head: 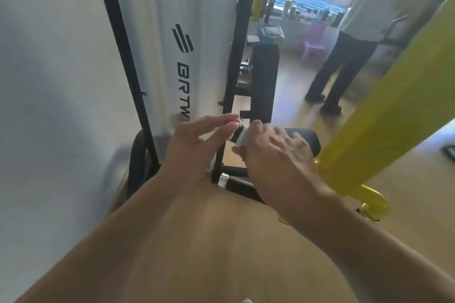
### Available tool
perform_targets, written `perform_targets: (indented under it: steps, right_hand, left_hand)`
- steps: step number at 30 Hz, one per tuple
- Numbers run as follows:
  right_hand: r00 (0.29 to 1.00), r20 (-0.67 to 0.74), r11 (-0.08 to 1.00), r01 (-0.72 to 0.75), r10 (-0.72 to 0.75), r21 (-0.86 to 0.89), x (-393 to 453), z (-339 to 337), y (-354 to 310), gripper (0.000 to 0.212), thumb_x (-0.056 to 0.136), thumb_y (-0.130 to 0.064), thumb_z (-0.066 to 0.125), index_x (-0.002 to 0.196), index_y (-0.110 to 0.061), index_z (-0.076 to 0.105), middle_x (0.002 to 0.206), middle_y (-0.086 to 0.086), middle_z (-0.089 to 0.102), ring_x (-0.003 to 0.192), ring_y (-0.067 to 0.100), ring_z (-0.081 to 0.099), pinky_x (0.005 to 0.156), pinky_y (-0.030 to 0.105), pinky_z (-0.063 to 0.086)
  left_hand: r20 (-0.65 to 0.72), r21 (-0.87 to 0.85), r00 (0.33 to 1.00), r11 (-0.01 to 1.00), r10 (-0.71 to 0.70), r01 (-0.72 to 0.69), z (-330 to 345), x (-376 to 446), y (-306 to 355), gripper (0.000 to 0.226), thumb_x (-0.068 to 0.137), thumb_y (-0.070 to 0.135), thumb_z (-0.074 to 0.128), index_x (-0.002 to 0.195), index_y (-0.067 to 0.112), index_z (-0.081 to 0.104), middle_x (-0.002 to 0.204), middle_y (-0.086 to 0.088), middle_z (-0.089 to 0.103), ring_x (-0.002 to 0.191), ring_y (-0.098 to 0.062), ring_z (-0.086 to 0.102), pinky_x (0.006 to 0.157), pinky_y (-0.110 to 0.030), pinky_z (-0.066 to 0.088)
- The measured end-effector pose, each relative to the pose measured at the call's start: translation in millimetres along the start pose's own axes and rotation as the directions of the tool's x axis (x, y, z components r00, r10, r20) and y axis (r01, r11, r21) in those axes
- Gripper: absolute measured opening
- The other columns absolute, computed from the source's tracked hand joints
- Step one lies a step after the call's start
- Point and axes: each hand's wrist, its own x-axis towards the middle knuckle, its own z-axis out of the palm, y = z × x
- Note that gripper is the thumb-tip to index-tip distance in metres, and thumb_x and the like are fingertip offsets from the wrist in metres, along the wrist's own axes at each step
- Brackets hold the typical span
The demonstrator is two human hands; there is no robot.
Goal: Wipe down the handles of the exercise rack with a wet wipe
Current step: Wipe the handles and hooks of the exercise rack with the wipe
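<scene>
My right hand [278, 152] is closed over a white wet wipe [240, 137] at the middle of the view, pressing it around what looks like a black handle that the hand mostly hides. My left hand [197, 138] hovers just left of it with fingers spread, fingertips close to the wipe, holding nothing. Below both hands a black grip with a chrome end cap [223, 180] sticks out from the black rack frame [234, 76].
A white machine shroud with black lettering [182, 56] stands to the left. A thick yellow beam [384, 115] slants across the right, ending in a yellow hook [374, 204]. A black bench pad [264, 81] lies behind. A person [349, 56] stands at the back right near a pink chair [314, 39].
</scene>
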Motion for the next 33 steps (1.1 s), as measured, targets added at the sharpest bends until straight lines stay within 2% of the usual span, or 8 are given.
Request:
perform_targets:
  steps: [4, 10, 16, 19, 22, 24, 28, 33]
  right_hand:
    - [0.998, -0.016, 0.991, 0.064, -0.066, -0.117, 3, -3, -14, 0.026, 0.096, -0.028, 0.057, 0.113, -0.009, 0.054, 0.105, 0.009, 0.063, 0.097, 0.03, 0.061, 0.085, 0.045, 0.045]
    - [0.983, 0.089, 0.903, -0.111, 0.162, -0.414, -34, -28, 7, 0.024, 0.102, -0.028, 0.039, 0.12, -0.013, 0.041, 0.111, 0.008, 0.063, 0.099, 0.029, 0.059, 0.096, 0.044, 0.035]
    - [0.994, -0.102, 0.976, 0.008, -0.031, -0.218, -5, 3, -4, 0.031, 0.093, -0.037, 0.065, 0.103, -0.008, 0.058, 0.088, 0.009, 0.069, 0.078, 0.029, 0.067, 0.083, 0.043, 0.051]
    - [0.999, -0.043, 0.957, 0.019, -0.033, -0.289, -17, 2, 9, 0.052, 0.091, -0.046, 0.064, 0.12, -0.004, 0.055, 0.105, 0.014, 0.068, 0.096, 0.035, 0.067, 0.103, 0.051, 0.043]
    - [0.99, 0.119, 0.934, -0.023, 0.07, -0.357, -40, -12, 19, 0.091, 0.089, -0.071, 0.03, 0.151, -0.004, 0.026, 0.14, 0.015, 0.053, 0.131, 0.034, 0.049, 0.119, 0.048, 0.024]
    - [0.994, 0.104, 0.968, 0.004, 0.022, -0.251, -40, -18, 15, 0.081, 0.097, -0.063, 0.026, 0.155, -0.008, 0.019, 0.148, 0.011, 0.047, 0.137, 0.029, 0.043, 0.118, 0.041, 0.024]
    - [0.992, 0.048, 0.994, 0.113, -0.113, 0.012, -11, -12, 1, 0.044, 0.097, -0.012, 0.051, 0.14, -0.005, 0.043, 0.128, 0.014, 0.056, 0.116, 0.033, 0.054, 0.102, 0.044, 0.043]
    - [0.991, 0.077, 0.985, 0.119, -0.11, -0.121, -12, -15, 0, 0.032, 0.103, -0.031, 0.039, 0.128, -0.01, 0.043, 0.115, 0.008, 0.06, 0.103, 0.027, 0.058, 0.097, 0.038, 0.036]
  left_hand:
    - [0.048, 0.028, 0.996, 0.997, 0.072, -0.073, -6, -1, -5, 0.024, 0.094, 0.034, 0.062, 0.113, 0.028, 0.075, 0.106, 0.02, 0.072, 0.099, 0.006, 0.065, 0.08, -0.005, 0.046]
    - [0.057, 0.078, 0.99, 0.988, 0.13, -0.134, -3, -2, -6, 0.026, 0.094, 0.042, 0.058, 0.112, 0.03, 0.072, 0.105, 0.02, 0.069, 0.101, 0.001, 0.065, 0.084, -0.003, 0.045]
    - [0.038, 0.067, 0.993, 0.991, 0.112, -0.114, -4, -2, -3, 0.021, 0.096, 0.032, 0.061, 0.113, 0.027, 0.073, 0.108, 0.016, 0.071, 0.103, 0.0, 0.066, 0.087, -0.006, 0.045]
    - [0.078, 0.067, 0.994, 0.994, 0.078, -0.083, -7, 2, -2, 0.019, 0.096, 0.033, 0.061, 0.11, 0.027, 0.073, 0.111, 0.015, 0.072, 0.107, -0.003, 0.065, 0.092, -0.009, 0.045]
    - [0.091, 0.053, 0.995, 0.997, 0.046, -0.051, -6, 2, 2, 0.019, 0.096, 0.034, 0.06, 0.11, 0.029, 0.072, 0.113, 0.014, 0.072, 0.11, -0.005, 0.065, 0.102, -0.023, 0.046]
    - [0.07, 0.025, 0.997, 0.999, 0.03, -0.032, -5, 0, 3, 0.02, 0.096, 0.034, 0.061, 0.11, 0.028, 0.073, 0.114, 0.014, 0.072, 0.11, -0.005, 0.065, 0.105, -0.033, 0.048]
    - [0.08, 0.03, 0.996, 0.998, 0.045, -0.047, -9, -1, 0, 0.021, 0.097, 0.032, 0.061, 0.112, 0.025, 0.074, 0.113, 0.011, 0.073, 0.109, -0.009, 0.066, 0.104, -0.041, 0.05]
    - [0.092, 0.084, 0.995, 0.995, 0.047, -0.054, -12, -3, 2, 0.021, 0.097, 0.034, 0.059, 0.11, 0.026, 0.074, 0.112, 0.013, 0.073, 0.109, -0.008, 0.066, 0.103, -0.036, 0.05]
